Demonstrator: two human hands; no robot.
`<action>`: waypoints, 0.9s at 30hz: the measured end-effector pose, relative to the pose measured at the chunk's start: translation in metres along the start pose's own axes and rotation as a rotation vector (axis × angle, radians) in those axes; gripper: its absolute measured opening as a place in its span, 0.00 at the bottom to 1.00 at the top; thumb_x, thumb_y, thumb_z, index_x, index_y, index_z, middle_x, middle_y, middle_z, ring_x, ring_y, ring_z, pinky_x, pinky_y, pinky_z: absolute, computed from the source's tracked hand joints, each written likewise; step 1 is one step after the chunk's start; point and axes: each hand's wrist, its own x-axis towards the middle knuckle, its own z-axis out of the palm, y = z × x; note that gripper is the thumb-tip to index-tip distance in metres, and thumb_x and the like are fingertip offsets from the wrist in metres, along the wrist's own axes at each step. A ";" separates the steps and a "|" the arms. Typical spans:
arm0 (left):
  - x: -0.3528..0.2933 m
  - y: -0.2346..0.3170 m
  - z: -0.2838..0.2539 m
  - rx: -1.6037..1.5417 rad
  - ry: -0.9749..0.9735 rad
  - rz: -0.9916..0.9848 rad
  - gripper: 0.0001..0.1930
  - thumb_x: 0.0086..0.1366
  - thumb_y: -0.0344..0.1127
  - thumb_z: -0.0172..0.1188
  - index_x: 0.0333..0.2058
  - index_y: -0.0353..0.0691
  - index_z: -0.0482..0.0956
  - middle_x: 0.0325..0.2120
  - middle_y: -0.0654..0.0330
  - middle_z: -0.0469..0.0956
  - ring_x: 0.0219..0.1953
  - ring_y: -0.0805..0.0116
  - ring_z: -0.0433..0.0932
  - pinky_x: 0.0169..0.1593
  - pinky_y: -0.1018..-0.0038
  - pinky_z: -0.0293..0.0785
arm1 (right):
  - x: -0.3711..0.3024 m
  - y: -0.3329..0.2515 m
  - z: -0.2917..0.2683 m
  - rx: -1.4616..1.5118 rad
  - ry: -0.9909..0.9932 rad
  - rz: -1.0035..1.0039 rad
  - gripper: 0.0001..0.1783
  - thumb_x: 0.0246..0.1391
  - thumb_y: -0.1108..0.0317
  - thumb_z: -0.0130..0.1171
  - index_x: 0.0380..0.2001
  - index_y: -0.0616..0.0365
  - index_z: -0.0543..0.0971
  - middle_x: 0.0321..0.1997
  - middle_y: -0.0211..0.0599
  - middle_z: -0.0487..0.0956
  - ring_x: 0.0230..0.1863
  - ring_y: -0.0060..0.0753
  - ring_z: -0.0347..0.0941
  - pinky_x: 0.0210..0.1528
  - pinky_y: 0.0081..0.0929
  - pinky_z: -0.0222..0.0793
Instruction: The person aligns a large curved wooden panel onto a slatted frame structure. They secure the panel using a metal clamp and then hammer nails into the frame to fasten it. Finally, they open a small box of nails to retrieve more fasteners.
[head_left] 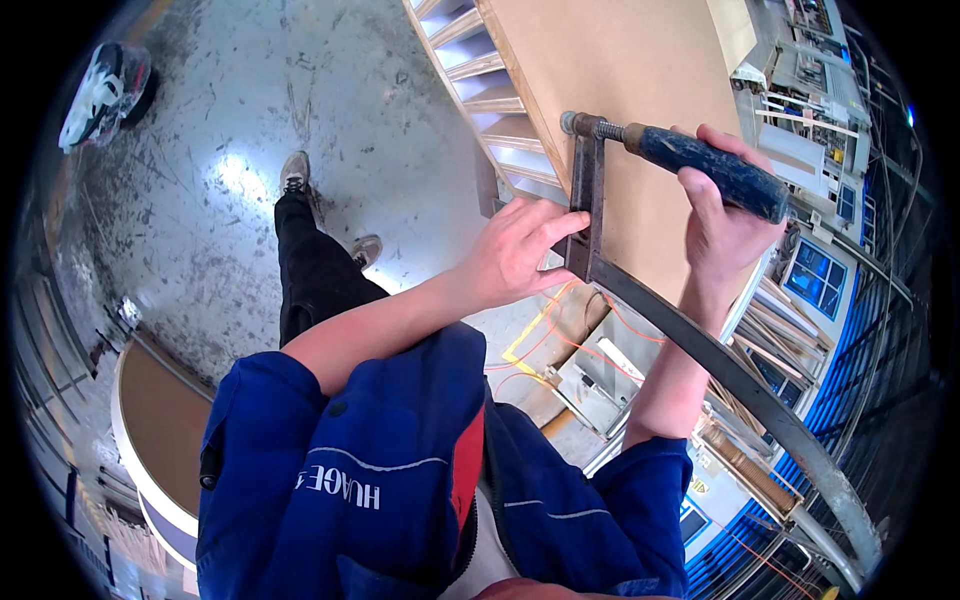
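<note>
You are wrapping your right hand [725, 205] around the dark blue handle [705, 165] of a bar clamp [725, 375], with its fingers closing firmly on the grip. Your left hand [515, 250] is holding the clamp's short metal arm [587, 185], index finger and thumb pressing against it just beside the long bar. The clamp is lying across your view over the near end of a large tan panel [645, 70], its bar running off toward the lower right. The round screw pad [568, 122] is sitting at the panel's left edge; you cannot tell from here whether it is touching. Slatted compartments [495, 95] are lining that side, and orange cords [575, 345] are trailing below your hands.
</note>
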 end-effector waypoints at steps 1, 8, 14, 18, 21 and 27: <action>0.001 0.000 -0.002 -0.010 0.018 0.006 0.40 0.46 0.42 0.80 0.59 0.45 0.72 0.41 0.55 0.77 0.42 0.52 0.77 0.45 0.61 0.74 | 0.004 -0.003 -0.012 0.120 -0.134 0.003 0.29 0.47 0.81 0.75 0.54 0.72 0.77 0.53 0.53 0.82 0.53 0.45 0.82 0.59 0.38 0.79; 0.006 0.008 -0.012 0.037 -0.063 -0.131 0.34 0.44 0.41 0.82 0.51 0.44 0.76 0.39 0.58 0.82 0.41 0.57 0.84 0.38 0.65 0.79 | 0.033 -0.009 -0.037 0.179 -0.529 -0.115 0.28 0.54 0.76 0.72 0.57 0.71 0.75 0.63 0.58 0.76 0.65 0.65 0.73 0.67 0.61 0.71; 0.009 0.016 0.001 0.085 -0.018 -0.215 0.30 0.42 0.40 0.82 0.44 0.45 0.77 0.36 0.62 0.81 0.38 0.62 0.83 0.31 0.70 0.78 | -0.011 0.001 -0.007 0.081 0.106 -0.111 0.23 0.55 0.77 0.70 0.51 0.77 0.76 0.55 0.59 0.79 0.55 0.50 0.80 0.62 0.57 0.79; 0.012 0.013 -0.003 0.118 -0.002 -0.147 0.28 0.43 0.39 0.81 0.42 0.46 0.77 0.34 0.63 0.79 0.35 0.64 0.81 0.27 0.70 0.76 | 0.007 0.004 -0.028 -0.024 -0.072 -0.155 0.24 0.50 0.74 0.76 0.48 0.74 0.78 0.58 0.61 0.78 0.60 0.59 0.77 0.65 0.64 0.74; 0.016 0.009 -0.007 0.102 -0.001 -0.123 0.26 0.44 0.40 0.80 0.42 0.46 0.78 0.34 0.64 0.78 0.34 0.64 0.80 0.25 0.70 0.74 | 0.048 0.007 -0.025 0.324 -0.422 -0.181 0.23 0.45 0.68 0.81 0.36 0.64 0.75 0.53 0.58 0.82 0.56 0.65 0.80 0.65 0.62 0.73; 0.016 -0.003 -0.015 0.098 -0.097 -0.078 0.23 0.48 0.39 0.77 0.44 0.48 0.79 0.35 0.64 0.77 0.34 0.65 0.80 0.23 0.71 0.74 | 0.116 0.022 0.032 0.839 -1.353 -0.499 0.22 0.55 0.48 0.75 0.15 0.42 0.79 0.26 0.18 0.84 0.31 0.26 0.77 0.36 0.26 0.65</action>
